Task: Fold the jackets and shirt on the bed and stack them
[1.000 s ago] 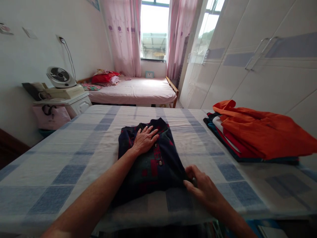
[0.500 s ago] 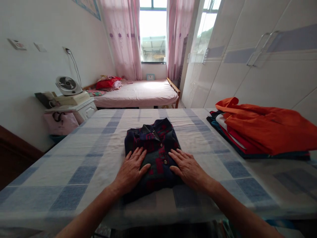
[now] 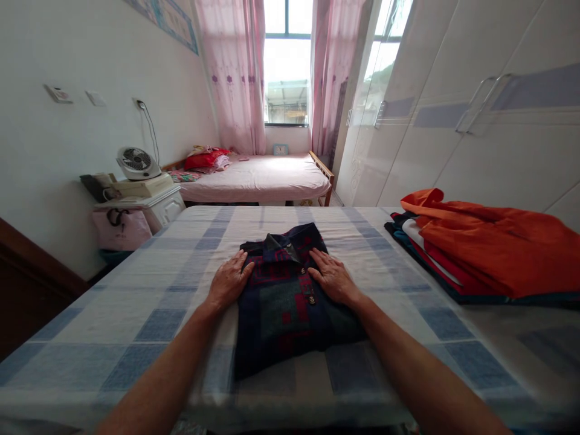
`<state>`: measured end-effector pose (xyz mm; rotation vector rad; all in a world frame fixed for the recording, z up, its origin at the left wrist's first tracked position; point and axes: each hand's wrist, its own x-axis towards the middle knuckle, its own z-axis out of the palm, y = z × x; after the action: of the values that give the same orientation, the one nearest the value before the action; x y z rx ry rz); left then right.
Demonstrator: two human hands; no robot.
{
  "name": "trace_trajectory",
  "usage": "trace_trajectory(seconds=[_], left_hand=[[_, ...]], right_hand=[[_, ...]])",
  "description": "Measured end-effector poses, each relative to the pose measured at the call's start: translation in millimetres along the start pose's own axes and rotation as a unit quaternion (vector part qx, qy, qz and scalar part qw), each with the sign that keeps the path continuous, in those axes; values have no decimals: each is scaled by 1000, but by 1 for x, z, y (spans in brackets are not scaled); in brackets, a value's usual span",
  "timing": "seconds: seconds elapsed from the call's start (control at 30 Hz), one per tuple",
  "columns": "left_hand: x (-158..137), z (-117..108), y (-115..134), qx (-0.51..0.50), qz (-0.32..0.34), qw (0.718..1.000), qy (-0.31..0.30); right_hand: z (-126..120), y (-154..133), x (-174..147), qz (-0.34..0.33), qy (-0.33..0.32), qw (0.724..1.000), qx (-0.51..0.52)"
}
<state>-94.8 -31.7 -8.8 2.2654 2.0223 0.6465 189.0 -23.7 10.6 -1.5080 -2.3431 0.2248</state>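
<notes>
A dark navy, green and red patterned shirt [image 3: 285, 308] lies folded on the table, its collar toward the far side and its buttons showing on the front. My left hand [image 3: 229, 277] rests at the shirt's upper left edge, fingers stretched forward along it. Across from it, my right hand [image 3: 332, 275] lies flat on the upper right part of the shirt, beside the buttons. Neither hand grips the cloth.
A blue and white checked cloth [image 3: 181, 290] covers the table. At the right is a stack of folded clothes with an orange garment [image 3: 493, 248] on top. Beyond stand a pink-covered bed [image 3: 267, 178], a small fan [image 3: 137, 163] on a cabinet, and white wardrobes [image 3: 453, 151].
Both hands have slid away from me over the shirt, toward its collar end. The left hand has shifted out to the shirt's left edge. The view has tilted slightly.
</notes>
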Motion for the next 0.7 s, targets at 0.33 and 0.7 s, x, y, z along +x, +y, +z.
trace_trajectory(seconds=[0.33, 0.7], left_hand=[[3, 10, -20, 7, -26, 1000, 12], [3, 9, -22, 16, -16, 1000, 17]], right_hand=[[20, 33, 2, 19, 28, 999, 12], [23, 36, 2, 13, 61, 994, 86]])
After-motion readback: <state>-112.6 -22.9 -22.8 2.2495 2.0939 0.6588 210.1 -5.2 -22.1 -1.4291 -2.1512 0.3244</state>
